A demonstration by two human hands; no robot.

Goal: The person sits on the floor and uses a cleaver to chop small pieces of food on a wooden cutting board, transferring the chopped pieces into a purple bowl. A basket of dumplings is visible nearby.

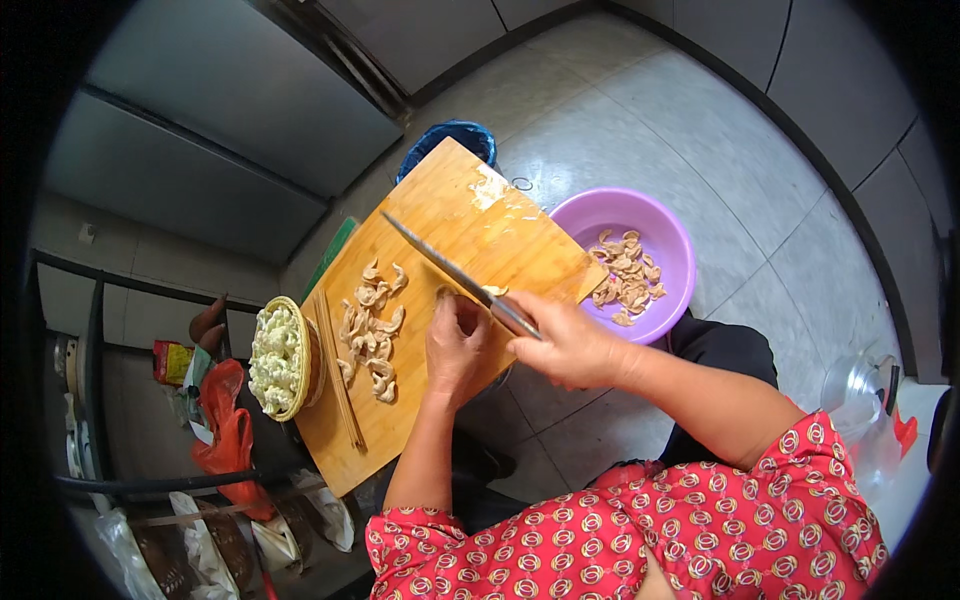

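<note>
My right hand [562, 341] grips the handle of a kitchen knife [442, 262], its blade angled across the wooden cutting board [517, 247]. Beside the blade, my left hand [459, 341] has its fingers curled down on the board, holding a brownish piece of food [444, 291] that they mostly hide. A small pale piece [495, 290] lies just across the knife. Several curved tan food pieces [367, 341] are heaped on the board left of my left hand. More pieces like them [628, 274] lie in a purple plastic basin [675, 225] to the right.
Thin wooden skewers [337, 367] lie along the board's left edge, next to a wicker basket [306, 352] of cauliflower florets [276, 360]. A lined blue bin [480, 139] stands beyond the board. At left is a rack with a red plastic bag [229, 420]; at right, a metal kettle [859, 382].
</note>
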